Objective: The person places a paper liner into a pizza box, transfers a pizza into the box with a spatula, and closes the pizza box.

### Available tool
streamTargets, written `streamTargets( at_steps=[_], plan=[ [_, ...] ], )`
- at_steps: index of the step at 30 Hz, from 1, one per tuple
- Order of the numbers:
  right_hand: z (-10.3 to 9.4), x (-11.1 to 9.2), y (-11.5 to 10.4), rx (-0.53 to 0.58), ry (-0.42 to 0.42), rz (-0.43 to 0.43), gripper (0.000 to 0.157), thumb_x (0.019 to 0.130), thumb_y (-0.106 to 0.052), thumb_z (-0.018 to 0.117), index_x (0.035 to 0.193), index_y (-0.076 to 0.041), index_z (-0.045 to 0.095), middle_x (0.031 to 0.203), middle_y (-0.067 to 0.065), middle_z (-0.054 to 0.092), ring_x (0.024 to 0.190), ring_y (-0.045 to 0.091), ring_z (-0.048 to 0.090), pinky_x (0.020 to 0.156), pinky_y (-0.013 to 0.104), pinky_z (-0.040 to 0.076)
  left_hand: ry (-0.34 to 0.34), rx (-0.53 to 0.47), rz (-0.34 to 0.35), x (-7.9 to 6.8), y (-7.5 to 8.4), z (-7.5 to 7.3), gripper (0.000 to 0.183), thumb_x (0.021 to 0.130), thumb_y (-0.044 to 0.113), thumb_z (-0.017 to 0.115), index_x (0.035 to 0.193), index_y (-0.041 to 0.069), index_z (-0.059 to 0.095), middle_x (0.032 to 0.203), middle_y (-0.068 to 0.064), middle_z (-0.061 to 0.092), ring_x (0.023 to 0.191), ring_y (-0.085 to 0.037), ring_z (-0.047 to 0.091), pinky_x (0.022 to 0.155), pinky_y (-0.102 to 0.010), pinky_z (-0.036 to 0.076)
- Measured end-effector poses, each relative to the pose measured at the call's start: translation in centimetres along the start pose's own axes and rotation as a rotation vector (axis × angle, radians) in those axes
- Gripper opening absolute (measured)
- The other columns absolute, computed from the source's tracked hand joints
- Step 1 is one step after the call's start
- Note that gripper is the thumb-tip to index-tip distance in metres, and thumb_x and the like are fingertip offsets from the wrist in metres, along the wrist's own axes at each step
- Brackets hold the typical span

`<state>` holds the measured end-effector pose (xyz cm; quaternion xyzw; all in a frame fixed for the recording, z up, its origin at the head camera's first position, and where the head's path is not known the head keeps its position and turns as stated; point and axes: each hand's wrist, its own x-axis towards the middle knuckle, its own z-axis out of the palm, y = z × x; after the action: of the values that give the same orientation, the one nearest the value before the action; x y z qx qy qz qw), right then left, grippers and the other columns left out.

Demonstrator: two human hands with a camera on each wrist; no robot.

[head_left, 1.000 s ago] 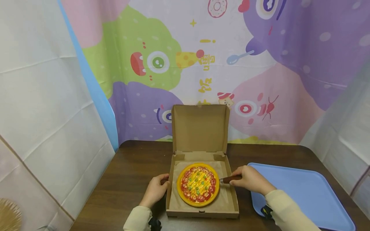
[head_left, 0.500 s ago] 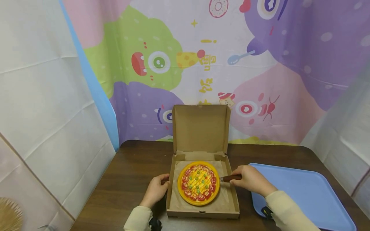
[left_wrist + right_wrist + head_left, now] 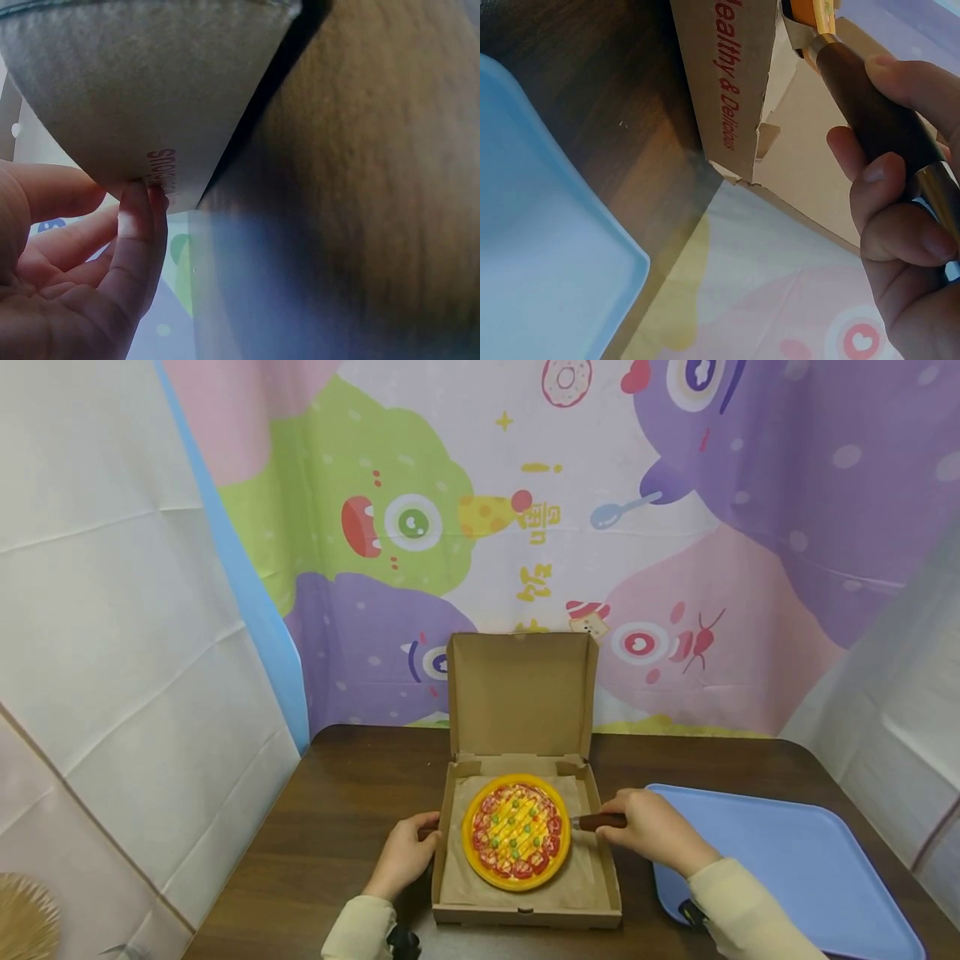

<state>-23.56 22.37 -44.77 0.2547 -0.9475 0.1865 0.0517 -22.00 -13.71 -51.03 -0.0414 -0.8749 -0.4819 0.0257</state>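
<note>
A round toy pizza [image 3: 516, 832] with a yellow rim, red slices and green bits is over the paper-lined base of an open cardboard pizza box [image 3: 525, 920]. My right hand [image 3: 652, 825] grips the dark wooden handle of a pizza server [image 3: 602, 822]. The server's metal neck runs up to the pizza's right rim, and its blade is hidden beneath. In the right wrist view, the fingers curl round the handle [image 3: 874, 105], close over the box's side wall. At the box's left side, my left hand [image 3: 403, 856] holds the wall, fingertips against its printed outer face in the left wrist view.
A light blue tray [image 3: 780, 868] lies on the brown table [image 3: 322, 852] at the right, partly under the right forearm. The box lid [image 3: 522, 693] stands upright at the back, before a cartoon-print curtain [image 3: 540, 552]. A straw-coloured thing [image 3: 28, 917] shows at lower left.
The pizza has shifted slightly up and to the right in the head view, away from the box's front wall. Both hands and the box have stayed almost in place.
</note>
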Motion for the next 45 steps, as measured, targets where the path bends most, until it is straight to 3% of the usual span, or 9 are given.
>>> streamTargets(
  at_steps=[11, 23, 45],
  plan=[
    [0.0, -0.4, -0.4, -0.029, 0.025, 0.009, 0.012, 0.082, -0.022, 0.077, 0.091, -0.014, 0.077, 0.075, -0.007, 0.058, 0.058, 0.001, 0.042, 0.053, 0.02, 0.036, 0.001, -0.023, 0.012, -0.2, 0.0, 0.0, 0.033, 0.09, 0.0, 0.06, 0.121, -0.012, 0.062, 0.112, -0.026, 0.068, 0.096, -0.031, 0.068, 0.077, -0.039, 0.057],
    [0.3, -0.5, 0.0, -0.073, 0.09, 0.045, 0.018, 0.081, -0.024, 0.079, 0.093, -0.011, 0.076, 0.074, -0.007, 0.058, 0.057, 0.002, 0.043, 0.053, 0.02, 0.037, 0.001, -0.026, 0.008, -0.2, 0.0, 0.1, 0.033, 0.09, 0.0, 0.06, 0.121, -0.012, 0.062, 0.113, -0.026, 0.068, 0.098, -0.032, 0.068, 0.079, -0.04, 0.057],
    [0.6, -0.3, 1.0, -0.137, 0.171, 0.036, 0.022, 0.08, -0.024, 0.08, 0.097, -0.01, 0.077, 0.075, -0.006, 0.056, 0.059, 0.004, 0.044, 0.054, 0.024, 0.038, 0.015, -0.017, 0.013, -0.1, 0.0, 0.0, 0.032, 0.09, -0.001, 0.06, 0.12, -0.012, 0.062, 0.11, -0.025, 0.069, 0.097, -0.03, 0.067, 0.078, -0.039, 0.057]
  ],
)
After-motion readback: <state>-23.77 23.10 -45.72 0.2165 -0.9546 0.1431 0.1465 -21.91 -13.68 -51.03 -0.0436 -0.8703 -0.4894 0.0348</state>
